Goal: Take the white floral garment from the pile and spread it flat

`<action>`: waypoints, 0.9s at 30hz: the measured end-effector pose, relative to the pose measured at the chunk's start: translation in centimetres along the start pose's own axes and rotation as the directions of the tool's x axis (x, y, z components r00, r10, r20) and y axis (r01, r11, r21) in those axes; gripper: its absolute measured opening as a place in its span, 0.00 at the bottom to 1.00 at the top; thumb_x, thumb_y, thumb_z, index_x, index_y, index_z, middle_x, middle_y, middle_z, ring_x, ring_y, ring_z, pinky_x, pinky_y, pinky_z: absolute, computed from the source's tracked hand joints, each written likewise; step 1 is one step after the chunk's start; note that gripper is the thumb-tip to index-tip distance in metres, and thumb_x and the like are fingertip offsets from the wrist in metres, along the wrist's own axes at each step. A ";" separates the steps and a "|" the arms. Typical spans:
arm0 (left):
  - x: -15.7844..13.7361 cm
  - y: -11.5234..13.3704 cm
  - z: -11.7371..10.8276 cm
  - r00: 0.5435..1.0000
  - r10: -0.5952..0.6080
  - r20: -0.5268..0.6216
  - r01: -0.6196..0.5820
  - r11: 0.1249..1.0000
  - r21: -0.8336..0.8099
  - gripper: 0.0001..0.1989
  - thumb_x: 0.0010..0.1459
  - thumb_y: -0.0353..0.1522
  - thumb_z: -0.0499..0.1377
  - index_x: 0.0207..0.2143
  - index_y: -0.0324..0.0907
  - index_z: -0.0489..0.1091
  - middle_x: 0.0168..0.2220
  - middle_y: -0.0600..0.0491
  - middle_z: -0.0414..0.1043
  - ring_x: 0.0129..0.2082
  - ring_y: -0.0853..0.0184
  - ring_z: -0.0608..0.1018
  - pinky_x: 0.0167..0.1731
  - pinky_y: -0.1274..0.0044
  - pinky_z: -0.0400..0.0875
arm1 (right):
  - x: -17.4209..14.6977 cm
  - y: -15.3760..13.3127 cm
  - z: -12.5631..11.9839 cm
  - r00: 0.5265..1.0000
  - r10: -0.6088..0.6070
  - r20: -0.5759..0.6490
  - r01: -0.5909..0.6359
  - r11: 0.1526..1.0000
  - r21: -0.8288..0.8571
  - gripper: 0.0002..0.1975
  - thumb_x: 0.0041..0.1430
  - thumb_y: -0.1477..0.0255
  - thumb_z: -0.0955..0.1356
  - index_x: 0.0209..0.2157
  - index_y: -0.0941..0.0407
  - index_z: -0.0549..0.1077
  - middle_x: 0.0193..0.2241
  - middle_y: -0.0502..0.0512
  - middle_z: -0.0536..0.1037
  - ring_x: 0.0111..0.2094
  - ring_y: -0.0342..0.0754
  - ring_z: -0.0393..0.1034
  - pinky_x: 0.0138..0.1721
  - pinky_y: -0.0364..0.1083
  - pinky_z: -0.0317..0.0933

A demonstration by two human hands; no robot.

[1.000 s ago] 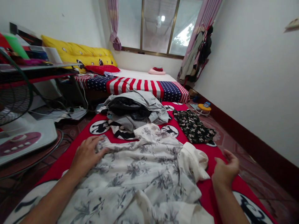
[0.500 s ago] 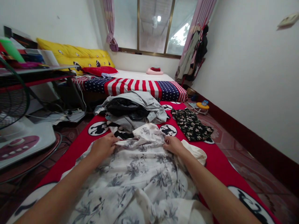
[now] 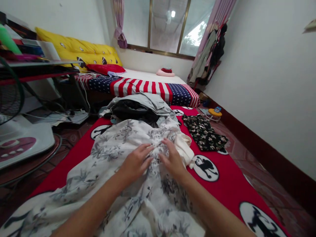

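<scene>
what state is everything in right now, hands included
white floral garment: spread out, wrinkled
left hand: open, fingers parted, over the white floral garment
right hand: open, fingers parted, over the same garment
black floral garment: lying fairly flat
clothes pile: heaped loosely
red blanket: spread out
left curtain: tied back
fan: on or off, can't tell
</scene>
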State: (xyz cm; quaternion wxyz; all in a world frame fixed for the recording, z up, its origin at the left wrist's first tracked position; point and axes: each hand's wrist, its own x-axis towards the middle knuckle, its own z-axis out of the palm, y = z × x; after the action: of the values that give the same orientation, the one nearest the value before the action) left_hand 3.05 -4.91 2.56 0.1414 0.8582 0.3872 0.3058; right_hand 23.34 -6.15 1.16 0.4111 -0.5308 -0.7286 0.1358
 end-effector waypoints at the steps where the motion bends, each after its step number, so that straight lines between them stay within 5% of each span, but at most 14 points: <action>1: -0.9 -0.5 1.0 0.998 -0.034 0.047 0.034 0.999 0.003 0.22 0.64 0.36 0.53 0.59 0.43 0.63 0.60 0.44 0.63 0.58 0.58 0.68 0.58 0.66 0.64 | -1.4 0.0 0.3 0.998 -0.015 0.066 0.017 0.999 -0.036 0.22 0.55 0.76 0.65 0.53 0.56 0.65 0.60 0.62 0.62 0.62 0.52 0.55 0.62 0.55 0.52; 4: -2.6 -3.2 2.4 0.986 -0.162 0.039 0.159 0.985 0.060 0.28 0.64 0.41 0.52 0.64 0.42 0.55 0.66 0.41 0.53 0.64 0.54 0.60 0.61 0.60 0.57 | -4.2 1.2 -0.9 0.990 -0.023 0.139 0.054 0.972 -0.229 0.17 0.55 0.77 0.65 0.48 0.55 0.68 0.60 0.63 0.62 0.62 0.55 0.55 0.61 0.56 0.54; 8: -3.3 -6.0 2.8 0.979 -0.199 -0.040 0.203 0.962 0.180 0.28 0.64 0.42 0.51 0.63 0.42 0.57 0.66 0.41 0.53 0.66 0.53 0.56 0.62 0.57 0.54 | -5.9 4.1 -5.8 0.992 0.040 0.119 0.032 0.835 -0.550 0.10 0.57 0.77 0.64 0.40 0.56 0.72 0.54 0.64 0.68 0.58 0.59 0.60 0.57 0.57 0.57; 10: -3.4 -6.1 3.0 0.982 -0.187 -0.040 0.191 0.949 0.250 0.26 0.63 0.42 0.53 0.61 0.43 0.61 0.66 0.41 0.53 0.66 0.52 0.55 0.63 0.56 0.52 | -6.4 4.7 -8.5 0.975 0.177 0.134 -0.034 0.717 -0.696 0.07 0.58 0.76 0.64 0.35 0.55 0.73 0.46 0.62 0.74 0.49 0.58 0.68 0.49 0.55 0.63; 14: -3.3 -5.1 3.3 0.979 -0.202 -0.002 0.190 0.918 0.348 0.26 0.61 0.42 0.55 0.60 0.45 0.64 0.67 0.40 0.50 0.67 0.49 0.53 0.62 0.55 0.50 | -5.8 4.1 -11.8 0.853 0.509 0.112 -0.187 0.500 -0.846 0.14 0.62 0.66 0.62 0.26 0.54 0.74 0.32 0.59 0.77 0.34 0.56 0.73 0.31 0.50 0.63; 17: -3.2 -4.8 3.3 0.977 -0.214 0.014 0.193 0.906 0.377 0.26 0.61 0.43 0.55 0.60 0.46 0.64 0.67 0.40 0.50 0.67 0.48 0.53 0.62 0.55 0.50 | -4.3 4.5 -11.5 0.888 0.460 0.020 -0.258 0.534 -0.805 0.17 0.61 0.58 0.63 0.43 0.54 0.74 0.45 0.61 0.75 0.46 0.59 0.71 0.35 0.50 0.63; 20: -3.1 -5.0 3.3 0.977 -0.211 0.017 0.187 0.898 0.397 0.26 0.61 0.43 0.55 0.61 0.47 0.63 0.67 0.40 0.50 0.67 0.50 0.52 0.63 0.56 0.51 | -3.3 6.3 -9.7 0.912 0.399 -0.096 -0.337 0.595 -0.730 0.34 0.55 0.57 0.67 0.60 0.57 0.62 0.57 0.67 0.66 0.53 0.61 0.66 0.41 0.51 0.64; 24: -3.6 -4.7 3.2 0.980 -0.198 0.019 0.175 0.904 0.390 0.26 0.61 0.42 0.54 0.61 0.48 0.63 0.68 0.42 0.48 0.68 0.50 0.51 0.63 0.56 0.50 | -3.5 7.8 -8.6 0.940 0.341 -0.017 -0.298 0.793 -0.531 0.20 0.56 0.63 0.64 0.48 0.58 0.72 0.43 0.62 0.76 0.43 0.56 0.72 0.41 0.48 0.63; 27: -4.4 -3.4 3.1 0.984 -0.156 0.083 0.119 0.932 0.343 0.25 0.62 0.41 0.54 0.61 0.53 0.61 0.68 0.45 0.47 0.68 0.50 0.49 0.63 0.54 0.49 | -4.7 7.7 -10.4 0.970 0.241 -0.017 -0.229 0.899 -0.372 0.13 0.55 0.63 0.63 0.35 0.56 0.74 0.33 0.56 0.78 0.36 0.52 0.73 0.37 0.45 0.63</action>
State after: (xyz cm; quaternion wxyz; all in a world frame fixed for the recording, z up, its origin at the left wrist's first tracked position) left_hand 0.80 -5.93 -3.29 0.0345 0.8558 0.4847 0.1774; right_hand 36.62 -9.68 0.66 0.2731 -0.6808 -0.6777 0.0520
